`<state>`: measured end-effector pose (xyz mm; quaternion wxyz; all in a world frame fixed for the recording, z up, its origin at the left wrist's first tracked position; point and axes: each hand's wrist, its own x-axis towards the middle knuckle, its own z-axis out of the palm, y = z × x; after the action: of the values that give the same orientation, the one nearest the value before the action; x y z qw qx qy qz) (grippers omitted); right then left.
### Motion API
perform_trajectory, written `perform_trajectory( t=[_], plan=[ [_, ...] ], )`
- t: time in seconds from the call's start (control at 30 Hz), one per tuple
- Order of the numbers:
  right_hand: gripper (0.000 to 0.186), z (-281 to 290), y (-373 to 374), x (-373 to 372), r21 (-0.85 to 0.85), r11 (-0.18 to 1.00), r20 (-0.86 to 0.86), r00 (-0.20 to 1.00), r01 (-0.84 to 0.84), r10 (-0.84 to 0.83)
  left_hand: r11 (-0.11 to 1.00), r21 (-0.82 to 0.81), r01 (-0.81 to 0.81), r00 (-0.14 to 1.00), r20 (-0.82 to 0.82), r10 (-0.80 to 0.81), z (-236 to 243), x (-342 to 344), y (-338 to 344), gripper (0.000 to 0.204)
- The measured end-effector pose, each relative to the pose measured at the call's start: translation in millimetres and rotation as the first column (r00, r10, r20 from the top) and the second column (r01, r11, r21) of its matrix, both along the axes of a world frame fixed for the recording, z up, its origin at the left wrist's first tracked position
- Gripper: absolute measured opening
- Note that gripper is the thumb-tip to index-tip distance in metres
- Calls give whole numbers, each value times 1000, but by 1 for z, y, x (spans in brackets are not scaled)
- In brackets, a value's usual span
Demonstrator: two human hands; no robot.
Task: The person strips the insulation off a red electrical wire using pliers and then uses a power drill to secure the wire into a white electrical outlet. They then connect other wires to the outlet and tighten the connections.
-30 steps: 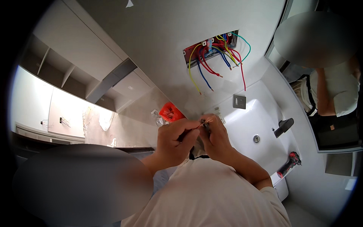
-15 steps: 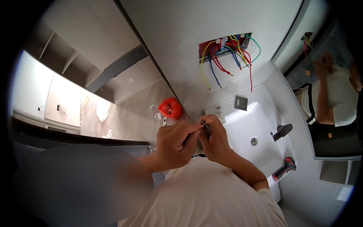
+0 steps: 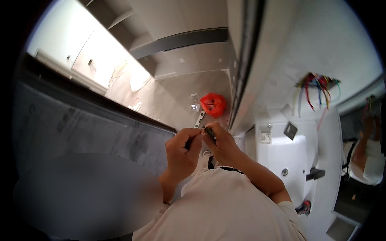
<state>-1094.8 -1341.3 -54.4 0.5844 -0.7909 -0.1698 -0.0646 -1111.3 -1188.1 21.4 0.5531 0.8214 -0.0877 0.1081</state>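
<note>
My right hand (image 3: 220,142) is closed round a small, slim dark thing (image 3: 209,132) with brass-coloured bits at its upper end; its kind is too small to make out. Close beside it, almost fingertip to fingertip, my left hand (image 3: 183,152) is closed in a pinch. Whatever lies between the left fingers is hidden. Both hands are held up in front of my body, above the floor. Away to the right, red, blue, yellow and green wires (image 3: 319,90) hang from a wall opening.
An orange-red bag (image 3: 213,104) lies on the floor beyond my hands, near clear plastic packaging (image 3: 195,102) and a pale, slotted strip (image 3: 199,119). On the right, a white washbasin (image 3: 273,154) carries a grey switch plate (image 3: 290,130), a white socket plate (image 3: 265,136), a dark tap (image 3: 315,174) and a red-black tool (image 3: 304,207).
My view has turned left, so the basin and wires now sit farther right and the floor shows more. Both hands stay close together, still closed.
</note>
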Motion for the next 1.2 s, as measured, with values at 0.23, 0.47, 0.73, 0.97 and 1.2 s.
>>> perform_trajectory(
  t=[0.23,0.47,0.73,0.97,1.2],
  plan=[
    [37,-13,114,65,-17,934,-291,896,-357,337,888,-211,-410,908,-189,374,-10,9,101,8],
    [28,-29,119,57,311,903,-524,739,-296,423,894,-358,-269,945,-276,174,-11,21,145,8],
    [18,16,31,18,288,957,-470,877,45,101,918,58,393,912,-157,-380,-18,68,80,13],
    [14,2,-17,-45,365,811,-566,800,458,-198,653,98,751,661,-128,-740,-27,82,-4,11],
    [13,-44,-54,-93,288,639,-586,659,713,-471,553,269,788,614,-290,-734,-75,75,-71,14]
  ],
)
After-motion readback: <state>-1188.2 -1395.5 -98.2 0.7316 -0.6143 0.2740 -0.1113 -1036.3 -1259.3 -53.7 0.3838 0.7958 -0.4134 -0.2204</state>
